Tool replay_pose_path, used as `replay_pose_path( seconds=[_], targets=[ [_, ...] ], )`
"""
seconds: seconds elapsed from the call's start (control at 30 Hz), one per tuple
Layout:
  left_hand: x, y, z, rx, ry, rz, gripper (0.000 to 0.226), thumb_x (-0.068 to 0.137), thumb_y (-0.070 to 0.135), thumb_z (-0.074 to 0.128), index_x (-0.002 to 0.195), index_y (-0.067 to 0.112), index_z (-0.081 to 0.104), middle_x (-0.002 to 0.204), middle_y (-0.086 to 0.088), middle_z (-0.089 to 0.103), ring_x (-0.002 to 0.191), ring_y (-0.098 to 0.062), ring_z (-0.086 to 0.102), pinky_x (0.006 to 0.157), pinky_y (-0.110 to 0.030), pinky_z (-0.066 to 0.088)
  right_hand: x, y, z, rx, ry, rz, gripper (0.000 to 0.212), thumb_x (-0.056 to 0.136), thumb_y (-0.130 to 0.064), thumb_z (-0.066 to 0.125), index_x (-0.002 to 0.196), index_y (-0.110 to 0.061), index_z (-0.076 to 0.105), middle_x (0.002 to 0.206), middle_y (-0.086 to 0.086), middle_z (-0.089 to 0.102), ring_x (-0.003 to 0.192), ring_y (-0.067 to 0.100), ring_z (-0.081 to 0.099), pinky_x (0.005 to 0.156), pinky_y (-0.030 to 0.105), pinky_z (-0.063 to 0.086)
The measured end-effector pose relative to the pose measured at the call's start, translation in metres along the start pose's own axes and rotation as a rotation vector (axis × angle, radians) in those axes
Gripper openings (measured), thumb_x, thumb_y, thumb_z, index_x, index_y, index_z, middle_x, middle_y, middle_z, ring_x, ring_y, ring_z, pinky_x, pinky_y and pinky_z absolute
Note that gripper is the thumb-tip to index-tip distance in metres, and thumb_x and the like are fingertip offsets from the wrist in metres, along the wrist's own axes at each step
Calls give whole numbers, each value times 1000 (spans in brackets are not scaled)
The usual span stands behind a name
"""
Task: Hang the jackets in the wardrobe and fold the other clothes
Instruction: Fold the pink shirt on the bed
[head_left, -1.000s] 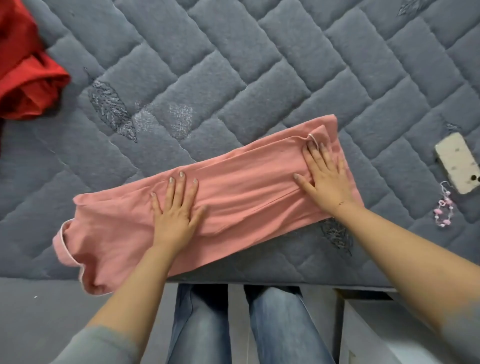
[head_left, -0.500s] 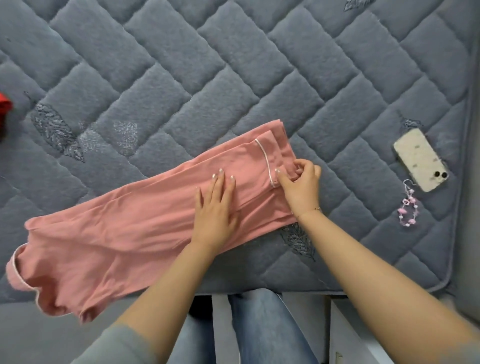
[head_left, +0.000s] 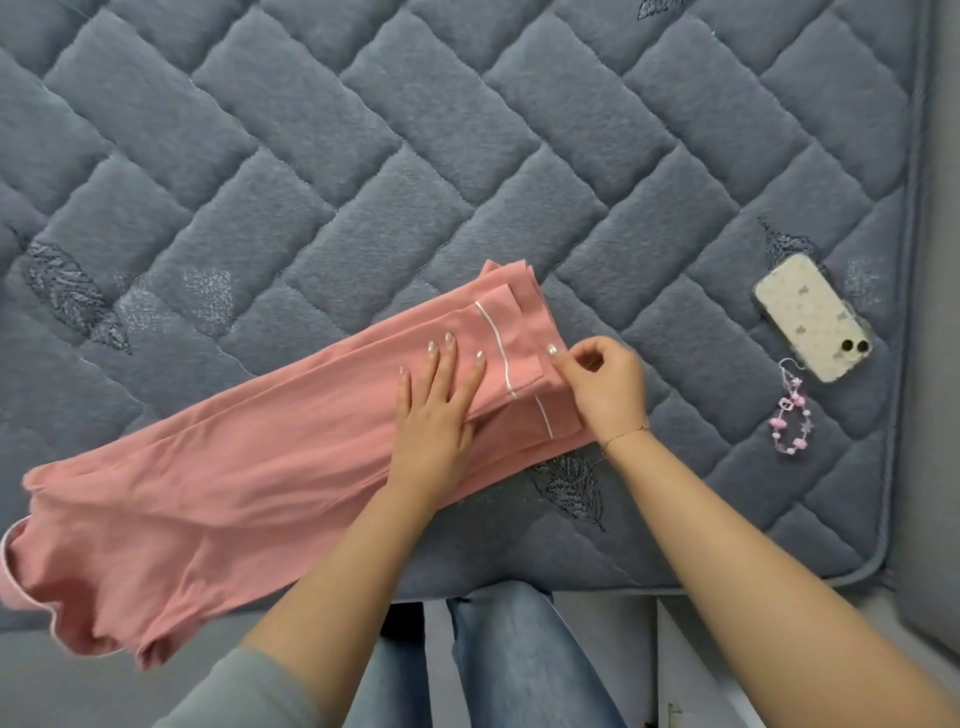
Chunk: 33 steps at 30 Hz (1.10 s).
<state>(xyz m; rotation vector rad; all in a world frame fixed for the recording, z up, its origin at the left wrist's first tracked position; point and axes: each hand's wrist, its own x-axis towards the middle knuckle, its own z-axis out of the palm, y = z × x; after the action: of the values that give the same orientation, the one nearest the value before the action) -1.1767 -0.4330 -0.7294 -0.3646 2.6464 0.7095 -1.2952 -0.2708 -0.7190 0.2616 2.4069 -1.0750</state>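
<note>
Right hand (head_left: 602, 389) fingers (head_left: 556, 356) curled, pinching the cuff edge of the long salmon-pink cotton garment with thin white piping (head_left: 234, 499), at centre-right of the frame. Left hand (head_left: 434, 410) fingers (head_left: 441, 358) straight and slightly spread, flat on the fabric just left of the piped cuff, pinning it down. Garment looks like pyjama trousers already folded lengthwise; it runs diagonally from the cuffs at frame centre to the wider end at lower left, which hangs off the near edge of the grey-blue quilted bed cover with stitched feather motifs (head_left: 467, 156). Two piped cuff edges are visible, offset rather than stacked. My read: step in hand is squaring the cuffs before a crosswise fold. To do it well: keep the left palm as the anchor so the lower layers don't creep, pull the pinched cuff only until its piping sits over the other, then smooth outward from the palm toward lower left. Pull the overhanging end back onto the bed before folding, or its weight will likely drag the stack off line. Thin jersey-type fabric, so it will probably stretch and ripple if tugged hard; go light. Cream patterned phone (head_left: 810, 325) with pink bead strap (head_left: 792, 421) lies at right of frame, well apart from the garment, not in the way. No jackets or wardrobe in view; task seems mid-way at best.
</note>
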Motion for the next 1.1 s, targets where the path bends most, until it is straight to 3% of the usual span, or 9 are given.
replay_pose_path(
  seconds=[0.17,0.3,0.43,0.53,0.6,0.67,0.8,1.0,1.1],
  targets=[
    [10,1,7,-41,-125,7,71,92,58,42,152,44,7,157,5,-30,142,-16,-34,112,-50,-24,23,3,-8,81,-167,196,30,91,-45,60,95,-15,59,91,3,66,85,16,60,83,32,48],
    [25,9,2,-307,-142,-65,55,98,53,35,151,42,21,157,12,-23,140,-4,-30,109,-46,-27,30,-16,-3,219,-542,301,36,95,-51,50,112,-20,58,113,0,67,100,10,63,91,29,50],
    [27,26,-24,-1050,-90,-243,44,104,32,37,148,24,38,161,3,21,149,-11,11,122,-43,12,21,-48,-3,558,-809,351,66,93,-64,34,133,-17,57,127,6,65,119,17,60,103,34,46],
    [17,33,-59,-1779,-138,-401,46,98,39,49,137,14,55,136,-8,58,129,-21,53,106,-38,45,-4,-75,3,720,-900,396,75,93,-69,19,141,-20,48,137,8,58,128,25,53,112,41,38],
    [2,20,-78,-2067,-226,-519,58,89,51,58,131,11,61,131,-15,59,131,-31,49,109,-53,39,-25,-89,11,678,-962,341,74,92,-72,13,140,-27,48,123,0,67,112,20,63,99,40,50],
    [-21,-6,-95,-2228,-303,-484,68,88,62,50,133,12,59,134,-20,55,135,-39,41,109,-66,29,-53,-106,23,628,-1041,325,76,91,-74,6,138,-32,47,104,-4,71,84,15,69,64,29,56],
    [-76,-65,-122,-2314,-251,-517,84,89,69,37,145,6,43,146,-28,41,131,-47,43,106,-69,30,-112,-142,74,478,-1029,290,71,91,-71,8,122,-32,58,103,7,66,79,18,66,56,28,53],
    [-161,-178,-131,-2320,95,-466,65,100,51,35,143,3,43,141,-25,49,130,-39,49,97,-50,49,-196,-173,189,221,-970,162,71,98,-59,25,128,-2,56,111,19,67,97,31,65,91,43,52],
    [-195,-226,-124,-2354,116,-506,62,101,53,34,129,4,61,132,-19,60,124,-33,56,95,-42,51,-236,-172,236,165,-1000,162,56,102,-50,27,141,-16,47,119,11,62,107,21,58,102,33,43]
  ],
)
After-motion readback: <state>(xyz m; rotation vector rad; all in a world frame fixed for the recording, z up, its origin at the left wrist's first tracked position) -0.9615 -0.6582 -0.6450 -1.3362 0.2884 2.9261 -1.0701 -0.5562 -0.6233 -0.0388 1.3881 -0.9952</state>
